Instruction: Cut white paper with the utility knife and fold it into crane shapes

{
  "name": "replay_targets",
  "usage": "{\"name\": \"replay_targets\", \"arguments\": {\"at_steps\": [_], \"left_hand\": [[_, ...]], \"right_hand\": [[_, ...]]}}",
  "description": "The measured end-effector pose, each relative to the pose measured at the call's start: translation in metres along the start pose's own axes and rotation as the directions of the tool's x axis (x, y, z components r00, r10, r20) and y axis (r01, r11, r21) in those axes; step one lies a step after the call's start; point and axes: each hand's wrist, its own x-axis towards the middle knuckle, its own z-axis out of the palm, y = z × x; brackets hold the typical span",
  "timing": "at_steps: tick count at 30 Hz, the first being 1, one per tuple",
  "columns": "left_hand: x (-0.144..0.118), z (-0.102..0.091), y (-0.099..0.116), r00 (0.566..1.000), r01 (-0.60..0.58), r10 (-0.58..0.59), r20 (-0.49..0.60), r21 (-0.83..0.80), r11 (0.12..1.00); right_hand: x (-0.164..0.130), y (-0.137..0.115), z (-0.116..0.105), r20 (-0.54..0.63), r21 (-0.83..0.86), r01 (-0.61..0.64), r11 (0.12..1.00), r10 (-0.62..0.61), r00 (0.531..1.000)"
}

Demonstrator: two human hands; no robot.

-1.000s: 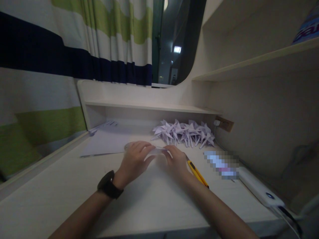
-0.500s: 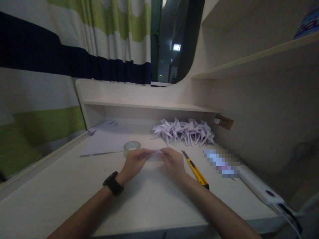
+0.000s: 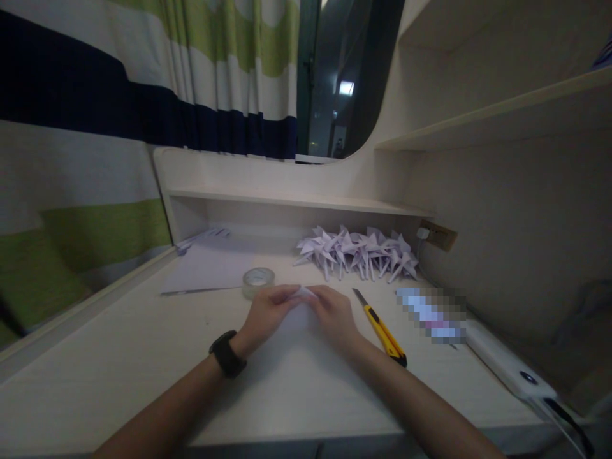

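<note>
Now that the hands have drawn together, the left hand (image 3: pixel 268 310) and right hand (image 3: pixel 335 312) pinch a small paper (image 3: pixel 304 293) between fingertips, low over the desk (image 3: pixel 119 357), beside the tape (image 3: pixel 259 280); folding looks underway.

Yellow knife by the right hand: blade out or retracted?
Out. On the yellow knife, a bare blade tip sticks past the far end, lying flat on the desk.
</note>
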Motion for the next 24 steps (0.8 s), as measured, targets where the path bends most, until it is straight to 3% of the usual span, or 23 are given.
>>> {"name": "replay_targets", "arguments": {"at_steps": [9,13,18,21,24], "left_hand": [[0.004,-0.004,-0.003,0.989,0.085,-0.087,-0.118,-0.023,0.996],[0.009,-0.008,0.0,0.944,0.191,-0.206,-0.257,-0.082,0.978],[0.012,-0.017,-0.006,0.883,0.243,-0.293,-0.367,-0.177,0.954],[0.011,-0.019,-0.012,0.873,0.277,-0.346,-0.345,-0.232,0.932],[0.012,-0.019,-0.016,0.88,0.311,-0.364,-0.303,-0.211,0.927]], "right_hand": [[0.001,0.002,-0.001,0.18,0.003,-0.12,0.993,0.117,0.977],[0.004,0.004,-0.005,0.205,0.005,-0.166,0.986,0.162,0.965],[0.012,0.007,-0.014,0.167,0.038,-0.328,0.944,0.318,0.933],[0.017,0.012,-0.017,0.082,0.101,-0.407,0.908,0.401,0.913],[0.019,0.017,-0.017,-0.037,0.095,-0.411,0.907,0.416,0.909]]}}
